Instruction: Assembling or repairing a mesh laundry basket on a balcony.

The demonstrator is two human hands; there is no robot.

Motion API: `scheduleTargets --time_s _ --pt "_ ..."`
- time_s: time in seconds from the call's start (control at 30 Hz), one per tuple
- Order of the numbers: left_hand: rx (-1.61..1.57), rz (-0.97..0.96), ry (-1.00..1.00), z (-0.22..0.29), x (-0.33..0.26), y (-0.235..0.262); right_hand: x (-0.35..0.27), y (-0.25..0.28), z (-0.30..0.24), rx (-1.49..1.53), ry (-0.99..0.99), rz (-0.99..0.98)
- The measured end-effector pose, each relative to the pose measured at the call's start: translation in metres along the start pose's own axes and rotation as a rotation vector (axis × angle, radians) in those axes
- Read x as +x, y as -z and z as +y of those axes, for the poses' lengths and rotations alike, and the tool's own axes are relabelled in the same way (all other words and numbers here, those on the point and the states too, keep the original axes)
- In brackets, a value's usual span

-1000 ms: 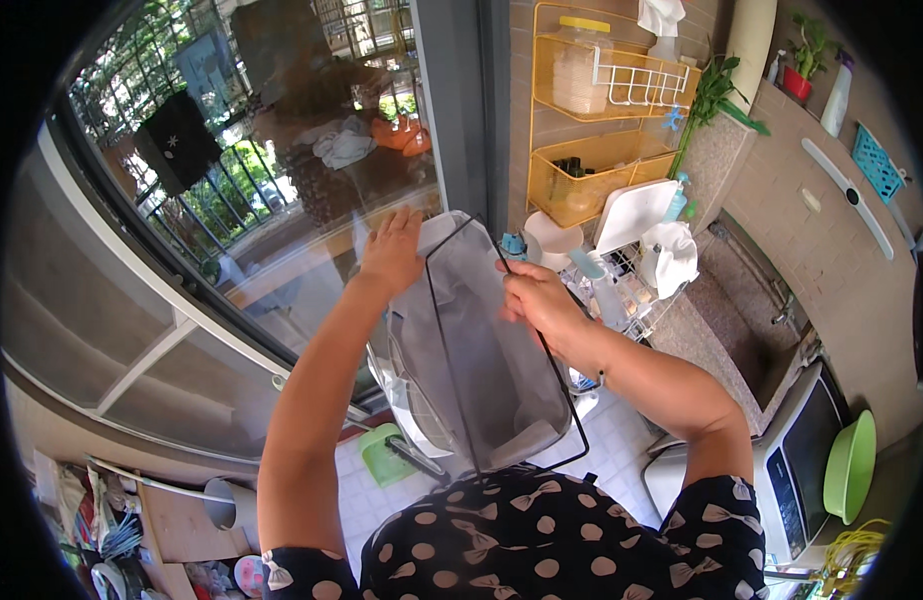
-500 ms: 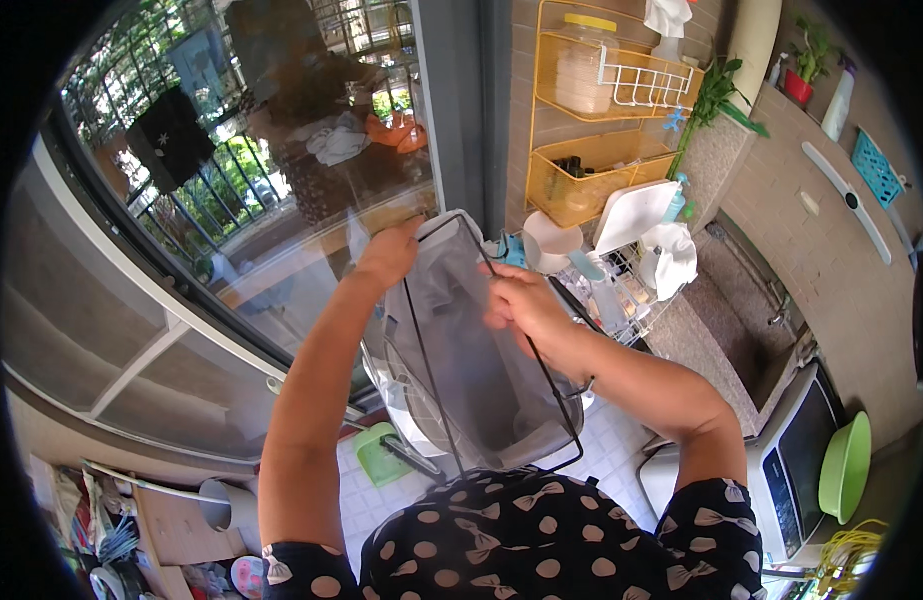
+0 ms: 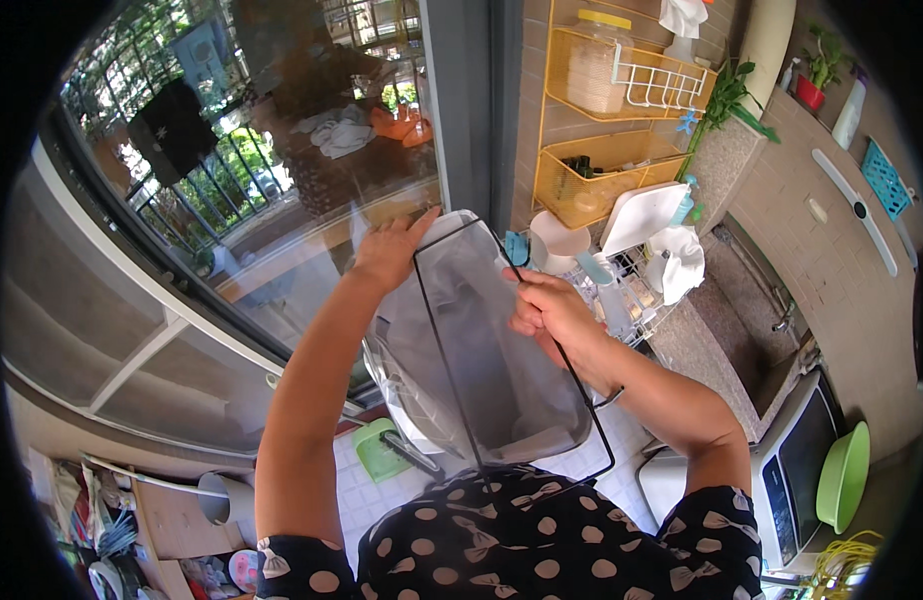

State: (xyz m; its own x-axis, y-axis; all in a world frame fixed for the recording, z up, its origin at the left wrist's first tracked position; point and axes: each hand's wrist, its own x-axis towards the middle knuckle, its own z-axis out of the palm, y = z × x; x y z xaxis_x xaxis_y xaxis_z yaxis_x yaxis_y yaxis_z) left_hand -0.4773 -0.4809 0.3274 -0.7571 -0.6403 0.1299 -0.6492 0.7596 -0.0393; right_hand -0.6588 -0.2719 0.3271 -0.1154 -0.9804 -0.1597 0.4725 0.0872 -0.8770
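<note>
In front of my body stands a tall bin-like basket with a thin, pale grey liner [image 3: 492,350] inside, its mouth toward me. Across the mouth lies a rectangular black wire frame [image 3: 447,350], tilted to the right of the rim. At the basket's far left edge, my left hand [image 3: 390,250] rests against the liner with its fingers stretched out and its thumb near the frame's far corner. My right hand [image 3: 552,308] is closed around the frame's right side, thumb on the wire. The fingertips of my left hand are partly hidden.
A sliding glass door [image 3: 312,150] runs along the left. Yellow wire shelves [image 3: 612,165], a dish rack [image 3: 632,300] and a stone sink [image 3: 752,330] are at the right. A green dustpan [image 3: 377,458] lies on the floor; a green basin [image 3: 844,478] leans beside a washing machine [image 3: 792,480].
The black wire frame has shifted slightly right, with my right hand holding it. My left hand's fingers have spread from the frame's far left corner.
</note>
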Motion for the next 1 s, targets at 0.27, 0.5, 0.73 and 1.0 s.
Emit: scheduleTargets --time_s 0.27,0.5,0.73,1.0 --pt "0.08 0.042 -0.026 -0.003 0.009 -0.008 -0.009 0.0 -0.003 -0.001 -0.008 0.006" --pt "-0.043 0.071 -0.128 -0.011 0.007 -0.005 -0.012 0.004 -0.003 0.009 -0.009 0.009" --pt "-0.201 0.005 -0.165 -0.017 0.001 0.011 -0.008 0.014 0.002 0.034 0.0 0.005" --pt "-0.265 0.462 -0.255 -0.019 0.007 -0.009 -0.015 0.005 -0.003 -0.066 0.002 0.021"
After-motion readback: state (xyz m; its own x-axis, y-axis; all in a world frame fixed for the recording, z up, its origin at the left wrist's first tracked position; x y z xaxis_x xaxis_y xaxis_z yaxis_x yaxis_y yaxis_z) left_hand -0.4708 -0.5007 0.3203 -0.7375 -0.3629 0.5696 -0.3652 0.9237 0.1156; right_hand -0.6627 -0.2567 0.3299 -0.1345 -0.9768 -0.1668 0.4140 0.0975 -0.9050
